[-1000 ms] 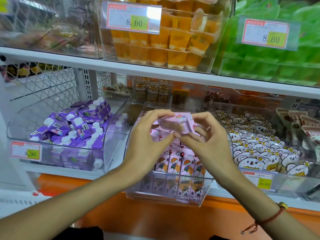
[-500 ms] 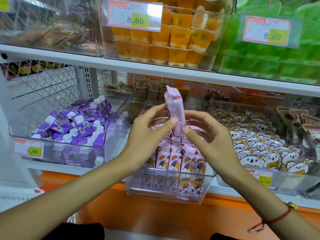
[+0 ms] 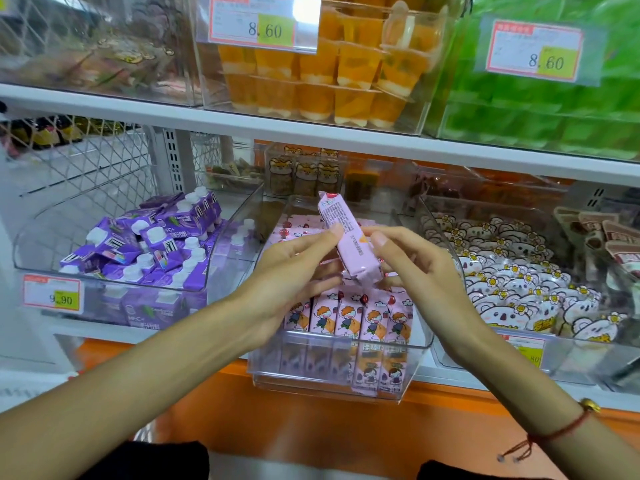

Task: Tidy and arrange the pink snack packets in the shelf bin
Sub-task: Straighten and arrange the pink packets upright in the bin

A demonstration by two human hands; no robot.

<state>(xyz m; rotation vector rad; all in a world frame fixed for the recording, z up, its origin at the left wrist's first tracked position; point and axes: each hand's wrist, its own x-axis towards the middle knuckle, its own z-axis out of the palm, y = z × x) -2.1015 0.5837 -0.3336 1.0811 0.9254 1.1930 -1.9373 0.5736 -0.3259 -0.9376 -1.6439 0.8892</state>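
1. The pink snack packet (image 3: 348, 240) is held above the clear shelf bin (image 3: 332, 375), back panel of small print toward the camera. One second ago it lay nearly flat between the hands; half a second ago it stood almost upright; it now leans, top end up and to the left, bottom end down and to the right.
2. Left hand (image 3: 294, 271): grip grasping the packet, thumb tip on the left edge, other fingers curled beneath and behind. Right hand (image 3: 419, 268): grip likewise grasping the packet, thumb tip on the right edge, fingers under the lower end. Both grips have shifted along the packet as it turned.
3. The packet is clear of the bin's contents. Below it, a front row of pink packets (image 3: 346, 318) stands upright, cartoon faces forward; further pink packets lie flat behind.
4. Reading: the turn appears to be an orientation step, bringing the packet toward the stance of the standing row. It is not yet placed, and its printed back, not its front, faces out, so a further rotation seems needed.
5. Context: the bin of purple cartons (image 3: 138, 251) to the left and the bin of white bear-print packets (image 3: 519, 282) to the right have not changed.
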